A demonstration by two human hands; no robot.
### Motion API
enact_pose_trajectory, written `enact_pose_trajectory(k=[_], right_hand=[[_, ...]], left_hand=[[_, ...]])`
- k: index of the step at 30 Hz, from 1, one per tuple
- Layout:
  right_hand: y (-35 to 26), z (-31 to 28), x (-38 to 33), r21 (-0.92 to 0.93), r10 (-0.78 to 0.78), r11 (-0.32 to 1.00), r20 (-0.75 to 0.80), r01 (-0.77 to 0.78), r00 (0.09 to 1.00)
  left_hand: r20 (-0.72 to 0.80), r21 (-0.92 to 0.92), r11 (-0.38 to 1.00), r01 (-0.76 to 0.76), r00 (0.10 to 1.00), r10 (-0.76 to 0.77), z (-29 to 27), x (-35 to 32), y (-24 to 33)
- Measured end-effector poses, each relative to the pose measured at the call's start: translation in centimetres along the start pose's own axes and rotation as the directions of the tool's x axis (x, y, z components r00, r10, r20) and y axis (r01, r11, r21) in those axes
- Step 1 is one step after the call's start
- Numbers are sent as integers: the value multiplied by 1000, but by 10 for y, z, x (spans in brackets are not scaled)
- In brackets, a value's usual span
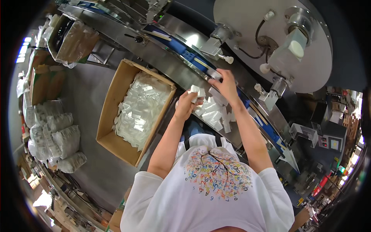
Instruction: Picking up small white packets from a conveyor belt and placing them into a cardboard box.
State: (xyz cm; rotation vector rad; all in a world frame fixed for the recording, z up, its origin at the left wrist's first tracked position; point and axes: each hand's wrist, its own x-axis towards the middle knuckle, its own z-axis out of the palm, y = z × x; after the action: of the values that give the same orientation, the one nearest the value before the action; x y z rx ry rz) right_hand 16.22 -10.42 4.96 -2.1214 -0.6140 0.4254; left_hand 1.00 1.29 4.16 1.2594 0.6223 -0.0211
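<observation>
My left hand [185,104] is closed around a small bundle of white packets [197,90], held above the metal worktop. Ahead and to the right, my right hand [228,87] reaches over a conveyor channel with blue sections [188,56]. Its thumb and fingers pinch a small white packet [215,74] at the channel. Between my forearms lies a loose pile of flat white packets [212,113] on the worktop, close to my body. Their contents cannot be made out.
At my left stands an open cardboard box [107,116] filled with translucent white packets [141,106]. A large round machine plate [247,19] with rollers rises at the far right. Stuffed clear bags [63,139] are stacked on the left. A control box [331,143] is at right.
</observation>
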Motion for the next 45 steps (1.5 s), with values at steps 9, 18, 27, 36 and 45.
enact_pose_trajectory(k=[9, 18, 27, 36, 45], right_hand=[[-9, 30, 18, 360, 340, 866, 87, -348, 936], [24, 60, -21, 204, 272, 952, -203, -231, 941], [-46, 46, 43, 146, 230, 966, -100, -214, 968], [-9, 59, -19, -512, -192, 781, 350, 359, 917], [-3, 68, 4, -496, -150, 855, 39, 150, 988]], left_hand=[[89, -409, 887, 216, 976, -197, -21, -2, -8], [-330, 376, 916, -139, 904, 273, -32, -15, 2], [-578, 601, 799, 17, 700, 420, -133, -13, -40], [-386, 840, 387, 380, 920, -65, -165, -9, -135], [-276, 940, 224, 258, 960, 50, -181, 0, -162]])
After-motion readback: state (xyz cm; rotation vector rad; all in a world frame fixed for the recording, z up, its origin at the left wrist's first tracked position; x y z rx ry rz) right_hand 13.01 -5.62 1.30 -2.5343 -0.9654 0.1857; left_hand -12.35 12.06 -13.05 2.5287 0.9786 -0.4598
